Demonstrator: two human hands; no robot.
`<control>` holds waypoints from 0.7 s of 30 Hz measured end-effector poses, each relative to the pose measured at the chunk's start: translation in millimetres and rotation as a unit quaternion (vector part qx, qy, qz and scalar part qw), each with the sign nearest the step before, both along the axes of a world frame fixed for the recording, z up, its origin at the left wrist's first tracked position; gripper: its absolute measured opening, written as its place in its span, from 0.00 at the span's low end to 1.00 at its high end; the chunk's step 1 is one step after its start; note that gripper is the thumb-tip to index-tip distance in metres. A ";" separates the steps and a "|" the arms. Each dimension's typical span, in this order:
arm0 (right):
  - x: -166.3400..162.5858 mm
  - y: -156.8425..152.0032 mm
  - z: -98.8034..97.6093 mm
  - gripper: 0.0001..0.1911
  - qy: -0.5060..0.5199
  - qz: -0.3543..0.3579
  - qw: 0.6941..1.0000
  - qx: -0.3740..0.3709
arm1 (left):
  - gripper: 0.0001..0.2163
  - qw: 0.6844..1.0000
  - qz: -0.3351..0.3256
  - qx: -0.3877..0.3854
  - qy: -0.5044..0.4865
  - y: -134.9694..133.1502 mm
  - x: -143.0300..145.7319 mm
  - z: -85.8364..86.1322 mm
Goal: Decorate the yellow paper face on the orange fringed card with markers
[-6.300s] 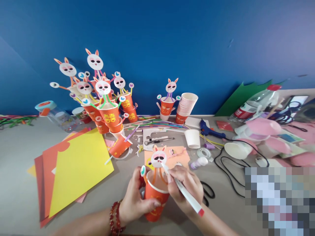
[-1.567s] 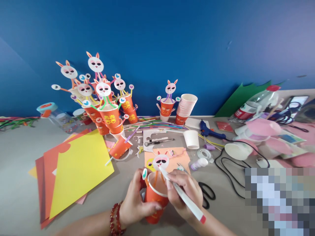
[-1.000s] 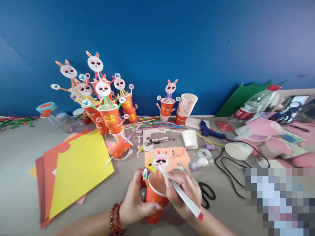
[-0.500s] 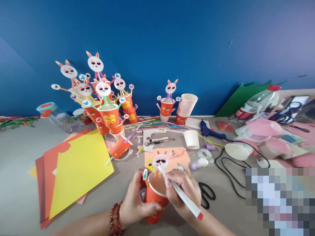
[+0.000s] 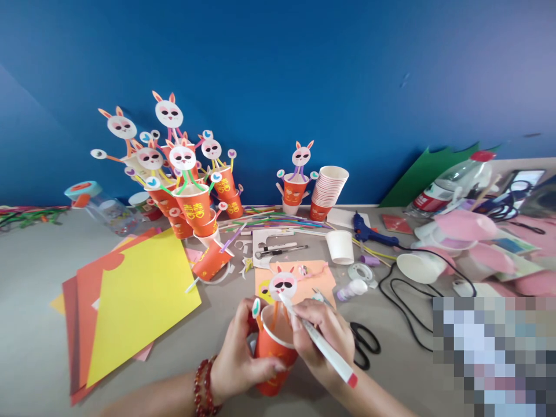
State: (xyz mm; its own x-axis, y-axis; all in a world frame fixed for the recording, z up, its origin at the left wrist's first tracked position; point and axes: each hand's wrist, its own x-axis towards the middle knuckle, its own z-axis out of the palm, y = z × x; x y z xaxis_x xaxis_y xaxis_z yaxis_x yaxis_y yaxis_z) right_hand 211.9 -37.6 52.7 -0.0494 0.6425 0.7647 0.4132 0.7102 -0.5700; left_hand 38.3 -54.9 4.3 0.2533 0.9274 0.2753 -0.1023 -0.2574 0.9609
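Wrapped round a red paper cup [image 5: 274, 351] is my left hand [image 5: 245, 353], its thumb across the front. A white paper rabbit face [image 5: 283, 285] with pink ears and dark eyes rises from the cup on orange stems. A small white oval with a green mark [image 5: 256, 308] sticks up at the cup's left rim. My right hand [image 5: 324, 339] grips a white marker [image 5: 330, 353] with a red end, its tip at the lower part of the rabbit face. Under the right hand lie scissors [image 5: 367, 346], only their black handles plainly showing.
Finished-looking rabbit cups [image 5: 196, 211] stand in stacks at the back left. Coloured paper sheets [image 5: 134, 307] lie left. Behind my hands are a stack of paper cups [image 5: 330, 188], a blue glue gun [image 5: 369, 230] with a black cord [image 5: 391, 289], and a tape roll [image 5: 361, 274].
Almost nothing differs. The marker's red end has shifted very slightly left, while its tip stays at the rabbit face; the white cup on the table appears marginally shifted.
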 end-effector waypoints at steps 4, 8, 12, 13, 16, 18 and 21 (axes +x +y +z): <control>0.1 -0.1 -0.5 0.11 -0.006 -0.007 1.000 0.005 | 0.30 1.000 0.002 -0.001 0.003 0.3 -0.2 -0.6; 0.7 -0.9 -2.2 0.11 0.007 -0.005 1.000 -0.003 | 0.30 1.000 -0.001 -0.004 -0.007 0.2 0.4 -0.6; 1.3 -0.8 -4.7 0.12 0.009 0.008 1.000 -0.007 | 0.30 1.000 -0.002 -0.002 -0.006 0.0 0.4 -0.5; 1.3 -0.9 -5.1 0.11 0.009 0.008 1.000 -0.007 | 0.30 1.000 -0.003 -0.002 -0.005 -0.1 0.2 -0.8; 1.0 -1.5 -4.5 0.12 0.009 0.010 1.000 0.001 | 0.30 1.000 -0.005 -0.005 -0.002 -0.3 -0.7 -2.8; 0.9 -2.3 -2.7 0.13 0.018 0.013 1.000 0.008 | 0.29 1.000 -0.005 -0.007 -0.002 -0.2 -1.5 -4.7; 2.2 -3.2 0.5 0.17 0.027 0.033 0.998 0.036 | 0.28 1.000 -0.001 -0.007 -0.009 0.6 -2.6 -6.6</control>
State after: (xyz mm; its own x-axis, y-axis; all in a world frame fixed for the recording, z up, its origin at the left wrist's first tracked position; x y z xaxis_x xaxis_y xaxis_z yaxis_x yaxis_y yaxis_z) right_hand 214.1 -40.8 53.1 -0.0468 0.5830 0.8111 0.3348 0.7742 -0.5371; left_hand 35.6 -54.3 -2.3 0.2492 0.9307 0.2678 -0.1206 -0.2445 0.9621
